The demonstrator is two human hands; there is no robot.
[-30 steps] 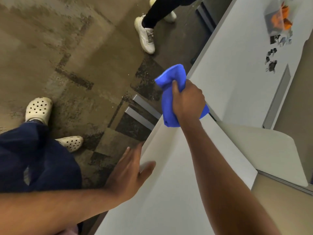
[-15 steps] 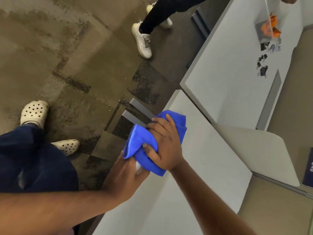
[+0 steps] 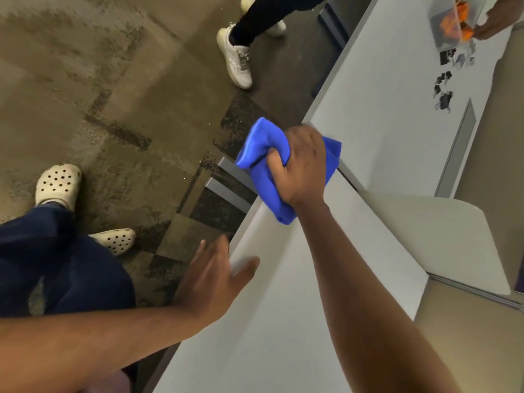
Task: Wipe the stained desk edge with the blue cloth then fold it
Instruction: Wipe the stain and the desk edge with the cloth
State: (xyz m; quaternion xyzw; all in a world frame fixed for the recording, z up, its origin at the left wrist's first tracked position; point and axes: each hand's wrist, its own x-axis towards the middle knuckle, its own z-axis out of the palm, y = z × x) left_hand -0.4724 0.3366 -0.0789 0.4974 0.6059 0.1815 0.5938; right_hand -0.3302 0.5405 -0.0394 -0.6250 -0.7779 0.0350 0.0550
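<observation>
My right hand (image 3: pixel 300 165) is closed around the bunched blue cloth (image 3: pixel 263 146) and presses it against the far corner of the white desk (image 3: pixel 283 307), at its left edge. Part of the cloth hangs over the edge above the floor. My left hand (image 3: pixel 215 276) lies flat with fingers spread on the same desk edge, nearer to me, thumb on the top surface. No stain is visible on the edge.
A second white desk (image 3: pixel 382 109) adjoins beyond, carrying binder clips (image 3: pixel 442 92) and a clear container with orange items (image 3: pixel 453 21) held by another person's hand. That person's white shoes (image 3: pixel 238 61) stand on the carpet. My own feet in clogs (image 3: pixel 58 185) are at left.
My right hand has slid the cloth along the desk edge away from my left hand, back to the far corner. My left hand has stayed on the edge.
</observation>
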